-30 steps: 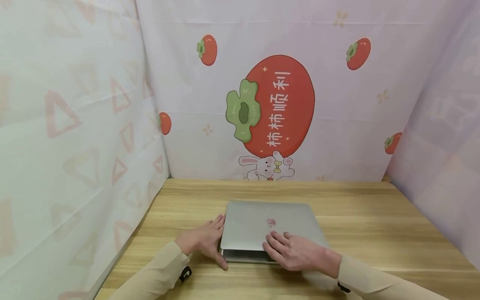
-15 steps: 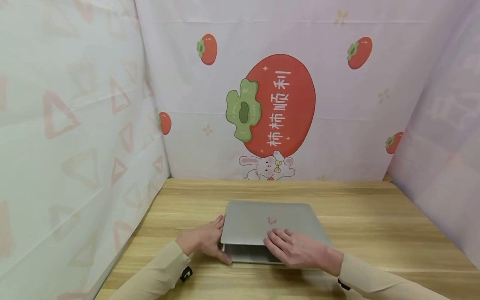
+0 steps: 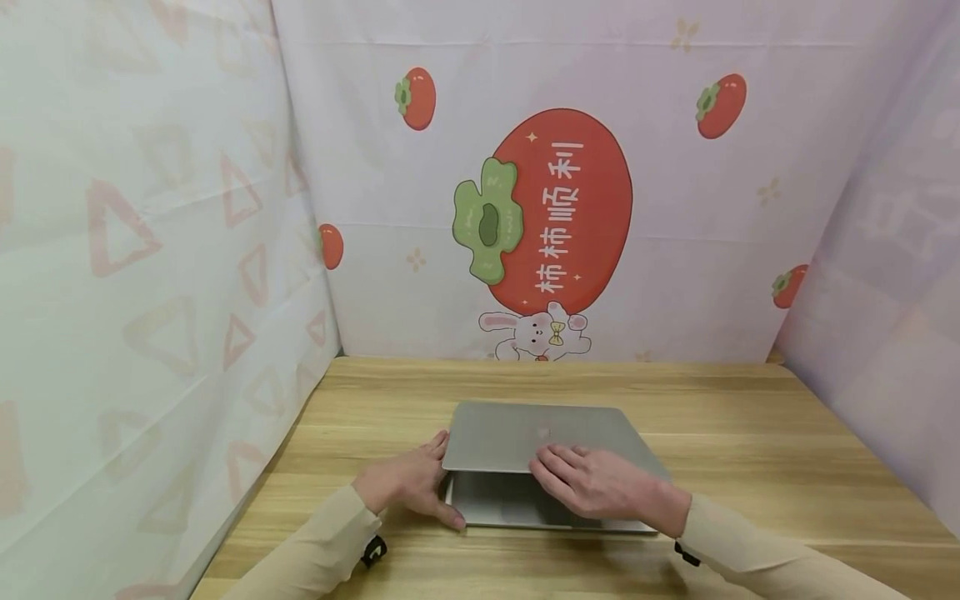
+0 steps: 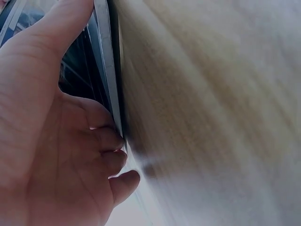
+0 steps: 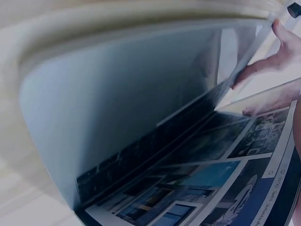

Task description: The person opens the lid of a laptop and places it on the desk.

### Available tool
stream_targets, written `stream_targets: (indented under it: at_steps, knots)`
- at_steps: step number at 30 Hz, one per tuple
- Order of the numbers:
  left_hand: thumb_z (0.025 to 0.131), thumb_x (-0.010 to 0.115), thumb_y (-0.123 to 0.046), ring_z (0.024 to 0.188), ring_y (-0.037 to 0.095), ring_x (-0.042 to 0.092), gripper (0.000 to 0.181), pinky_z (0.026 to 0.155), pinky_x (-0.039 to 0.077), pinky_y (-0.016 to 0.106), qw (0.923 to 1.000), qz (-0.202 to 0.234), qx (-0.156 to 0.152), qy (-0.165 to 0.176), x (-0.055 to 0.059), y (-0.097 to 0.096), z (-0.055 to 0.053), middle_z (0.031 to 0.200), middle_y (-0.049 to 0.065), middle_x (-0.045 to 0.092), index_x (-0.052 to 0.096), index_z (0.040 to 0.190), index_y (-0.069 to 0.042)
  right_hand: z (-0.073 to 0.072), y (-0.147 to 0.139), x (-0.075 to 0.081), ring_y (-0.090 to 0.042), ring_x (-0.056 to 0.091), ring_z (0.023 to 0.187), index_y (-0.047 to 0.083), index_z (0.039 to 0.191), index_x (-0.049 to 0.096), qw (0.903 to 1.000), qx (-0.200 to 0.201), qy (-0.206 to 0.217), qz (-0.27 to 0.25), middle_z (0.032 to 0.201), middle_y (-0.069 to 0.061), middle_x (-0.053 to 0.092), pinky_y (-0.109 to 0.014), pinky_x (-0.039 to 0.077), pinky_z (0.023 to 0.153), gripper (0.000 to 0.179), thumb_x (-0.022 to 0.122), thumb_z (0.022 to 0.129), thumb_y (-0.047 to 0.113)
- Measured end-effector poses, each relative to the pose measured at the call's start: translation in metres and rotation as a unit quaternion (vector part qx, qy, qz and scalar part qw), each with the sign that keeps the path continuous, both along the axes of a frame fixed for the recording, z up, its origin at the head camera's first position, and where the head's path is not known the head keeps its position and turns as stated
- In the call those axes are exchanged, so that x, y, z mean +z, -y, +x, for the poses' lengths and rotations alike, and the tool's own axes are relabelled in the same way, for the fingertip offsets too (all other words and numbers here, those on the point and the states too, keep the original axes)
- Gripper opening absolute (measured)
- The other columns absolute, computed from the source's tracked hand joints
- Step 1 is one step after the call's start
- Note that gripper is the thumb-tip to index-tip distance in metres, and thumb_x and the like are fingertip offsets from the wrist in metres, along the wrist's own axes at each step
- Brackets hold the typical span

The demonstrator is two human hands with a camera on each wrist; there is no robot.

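A silver laptop [image 3: 495, 437] lies partly open on the table, its front edge toward me. My right hand [image 3: 600, 483] grips the lid's front edge, fingers on top, the thumb out of sight beneath. My left hand [image 3: 408, 482] rests against the laptop's left side, its fingers stretched along the edge and its thumb at the front corner of the base [image 3: 502, 504]. Under the lid, the right wrist view shows a lit screen [image 5: 225, 188] with pictures, and the dark keyboard [image 5: 122, 160]. The left wrist view has the left palm [image 4: 61, 155] beside the laptop's edge.
The wooden table [image 3: 360, 392] extends around the laptop on all sides. A white cloth wall [image 3: 375, 150] printed with persimmons and a rabbit stands behind it. Further cloth walls close in the left [image 3: 187, 333] and right [image 3: 885, 333].
The right hand has raised the lid's front edge, widening the gap above the base. The left hand stays at the laptop's left side, its thumb shifted slightly right.
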State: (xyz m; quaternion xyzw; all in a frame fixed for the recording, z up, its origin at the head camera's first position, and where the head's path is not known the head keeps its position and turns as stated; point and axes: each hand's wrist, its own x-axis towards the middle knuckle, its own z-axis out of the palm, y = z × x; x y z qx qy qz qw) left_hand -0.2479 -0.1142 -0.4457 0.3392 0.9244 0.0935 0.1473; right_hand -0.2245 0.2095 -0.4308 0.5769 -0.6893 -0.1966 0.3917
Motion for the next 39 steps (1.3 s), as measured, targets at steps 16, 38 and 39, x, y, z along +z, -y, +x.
stream_targets:
  at_steps: [16, 38, 39]
  knots:
    - [0.069, 0.071, -0.075, 0.151, 0.039, 0.017, 0.117, 0.120, 0.025, 0.047, 0.9950, -0.091, 0.027, -0.032, 0.005, -0.009, 0.008, 0.157, 0.021, 0.032, 0.035, 0.150, 0.002, -0.010, -0.002, 0.018, -0.016, 0.071, 0.096, 0.003, 0.124, 0.058, 1.0000, 0.002, -0.001, 0.001, 0.108, -0.008, 0.069, -0.025, 0.059, 0.071, 0.044, 0.017, 0.107, 0.007]
    - [0.069, 0.066, -0.079, 0.152, 0.036, 0.013, 0.127, 0.123, 0.020, 0.044, 0.9937, -0.105, 0.009, -0.036, 0.001, -0.010, 0.003, 0.162, 0.025, 0.013, 0.022, 0.153, 0.005, -0.020, -0.006, 0.047, -0.014, 0.066, 0.084, 0.004, 0.129, 0.053, 0.9954, -0.085, 0.044, 0.001, 0.109, -0.006, 0.067, -0.023, 0.052, 0.058, 0.062, 0.084, 0.076, 0.012]
    - [0.069, 0.066, -0.079, 0.152, 0.036, 0.013, 0.127, 0.123, 0.020, 0.044, 0.9935, -0.107, 0.009, -0.037, 0.001, -0.010, 0.003, 0.162, 0.025, 0.013, 0.022, 0.153, 0.005, -0.020, -0.005, 0.047, -0.014, 0.065, 0.080, 0.005, 0.129, 0.053, 0.9950, -0.090, 0.044, 0.001, 0.106, -0.005, 0.066, -0.022, 0.051, 0.057, 0.063, 0.084, 0.075, 0.013]
